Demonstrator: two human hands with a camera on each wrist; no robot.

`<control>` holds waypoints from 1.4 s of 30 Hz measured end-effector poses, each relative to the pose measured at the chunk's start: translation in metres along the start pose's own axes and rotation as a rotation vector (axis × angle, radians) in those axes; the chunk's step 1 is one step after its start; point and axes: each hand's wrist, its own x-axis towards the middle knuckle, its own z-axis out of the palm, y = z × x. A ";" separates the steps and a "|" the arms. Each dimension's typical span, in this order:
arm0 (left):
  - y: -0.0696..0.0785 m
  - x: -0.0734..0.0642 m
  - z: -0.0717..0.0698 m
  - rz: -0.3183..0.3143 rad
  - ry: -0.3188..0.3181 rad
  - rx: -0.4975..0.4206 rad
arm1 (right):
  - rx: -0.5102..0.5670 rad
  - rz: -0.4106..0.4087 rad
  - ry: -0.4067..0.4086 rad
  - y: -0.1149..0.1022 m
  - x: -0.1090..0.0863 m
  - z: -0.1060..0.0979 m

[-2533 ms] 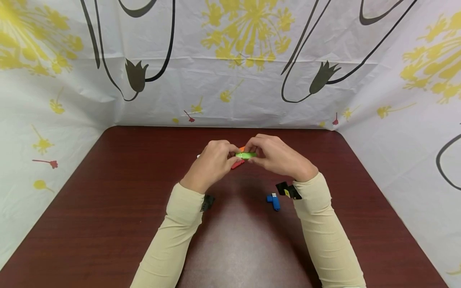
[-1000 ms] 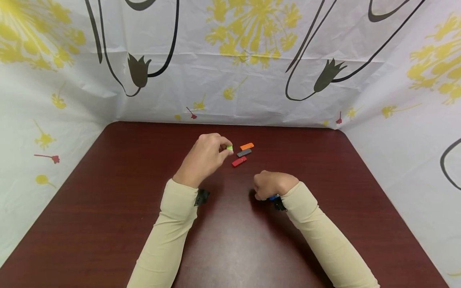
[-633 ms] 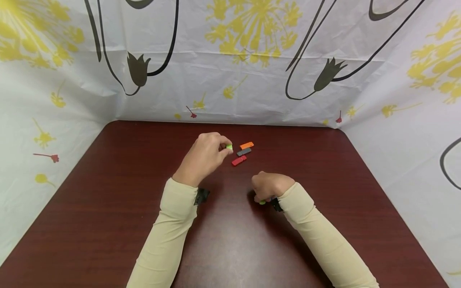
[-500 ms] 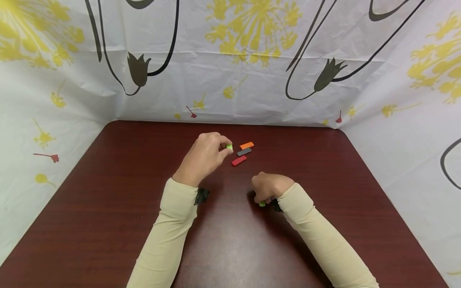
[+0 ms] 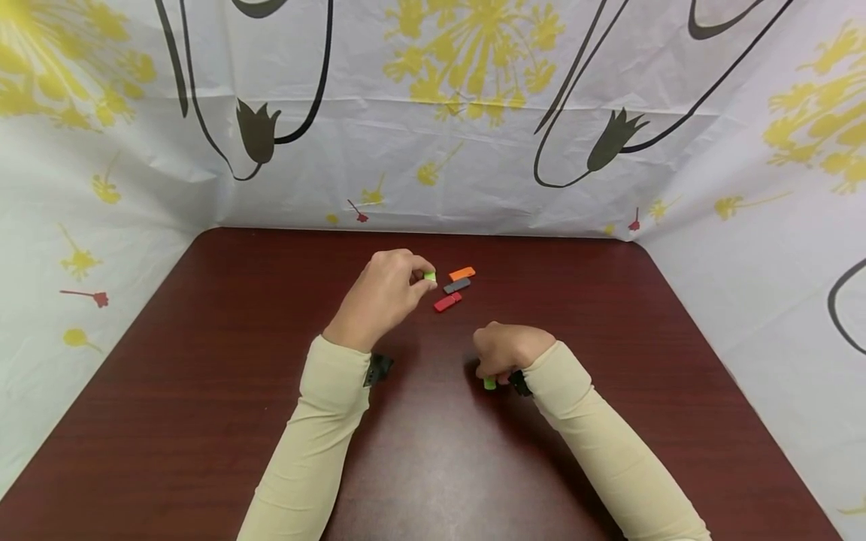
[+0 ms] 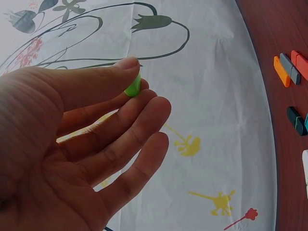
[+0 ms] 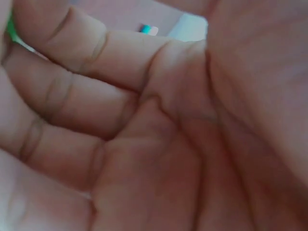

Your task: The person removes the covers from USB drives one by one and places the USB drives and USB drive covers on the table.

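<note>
Since the frame of two and a half seconds ago, the right hand (image 5: 507, 351) has moved apart from the left hand (image 5: 384, 300) and nearer to the person, taking one green piece along, while the left stays far up the table. Largest is the patterned cloth (image 5: 487, 188), upright behind the dark red table (image 5: 203, 376). Of the two hands, the left is nearer to the row of sticks: orange stick (image 5: 462, 274) at its fingertips' 3 o'clock, grey stick (image 5: 457, 285) just after it, red stick (image 5: 447, 303) at 5 o'clock, all with long axes about from 8 to 2 o'clock. The left wrist view shows also a dark stick (image 6: 296, 121), at 6 o'clock from this row. The left hand pinches the left piece (image 5: 430, 276) with thumb and finger, its other fingers loosely bent. The right hand has curled fingers and seems to grip the right piece (image 5: 490, 384), which peeks out at its 7 o'clock; the exact hold is hidden. The relation that matters, I judge, is between these two pieces: the right one lies at 5 o'clock from the left one, well apart, and its long axis I cannot tell.
</note>
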 end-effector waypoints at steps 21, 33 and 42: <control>0.007 0.013 0.041 -0.040 -0.297 -0.002 | -0.094 -0.185 0.454 0.018 -0.041 -0.038; 0.015 0.011 0.094 -0.007 -0.456 0.032 | -0.065 -0.161 0.533 0.026 -0.050 -0.041; 0.020 0.006 0.116 -0.005 -0.537 0.117 | -0.070 -0.158 0.528 0.026 -0.051 -0.043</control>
